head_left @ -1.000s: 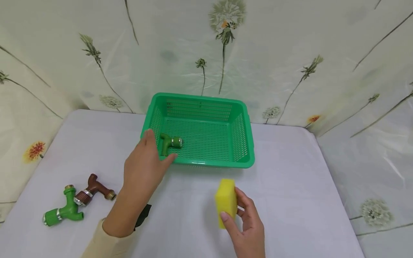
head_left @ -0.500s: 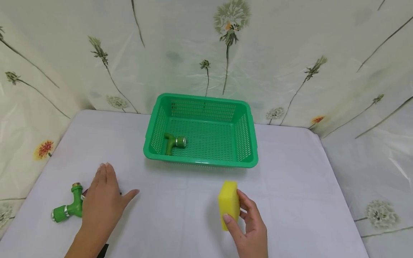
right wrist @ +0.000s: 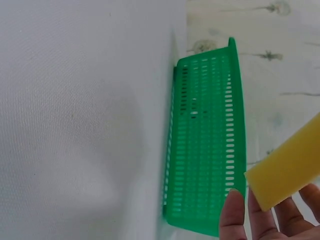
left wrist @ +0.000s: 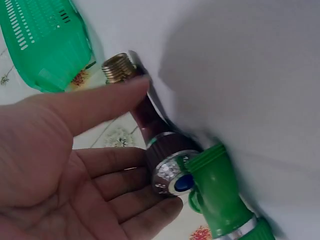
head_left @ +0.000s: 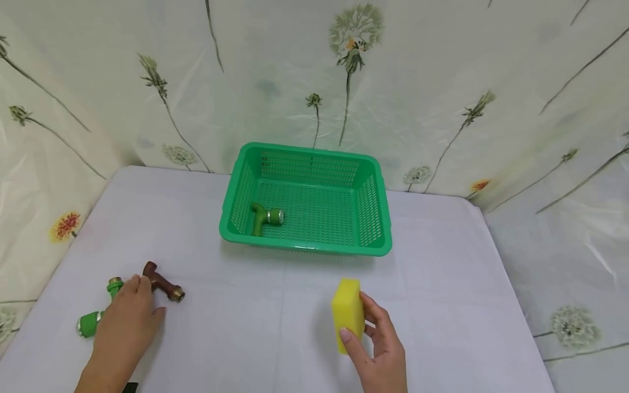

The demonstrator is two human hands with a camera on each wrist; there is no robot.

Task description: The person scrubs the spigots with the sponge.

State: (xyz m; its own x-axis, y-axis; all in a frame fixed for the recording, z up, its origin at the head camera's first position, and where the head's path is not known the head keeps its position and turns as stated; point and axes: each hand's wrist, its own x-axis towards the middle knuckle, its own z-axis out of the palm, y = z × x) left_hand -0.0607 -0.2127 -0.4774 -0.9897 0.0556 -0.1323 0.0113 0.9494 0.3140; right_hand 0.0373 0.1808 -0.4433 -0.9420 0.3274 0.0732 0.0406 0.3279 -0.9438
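Now the brown tap (head_left: 164,283) is reached by the left hand (head_left: 125,322) at the front-left of the table (head_left: 275,327); in the left wrist view the thumb is laid along the tap's body (left wrist: 150,120) and the fingers (left wrist: 135,200) are cupped just under its collar, loosely spread, w/ no firm grip made yet. A green tap (head_left: 98,316) lies touching it, partly hidden by the hand. Approx. 1 s ago that hand was at the basket's front-left corner, next to a small green tap; it was since pulled back to the left, so that piece appears to have been dropped off and a next one is being fetched. The small green tap (head_left: 265,216) is left lying inside the green basket (head_left: 304,248), near its left wall. A yellow sponge (head_left: 348,312) is kept upright on edge in front of the basket, pinched between thumb and fingers of the right hand (head_left: 380,349), hardly moved. The table is covered w/ a white cloth, and pale sheeting printed w/ dandelions (head_left: 354,27) is hung behind and at both sides.
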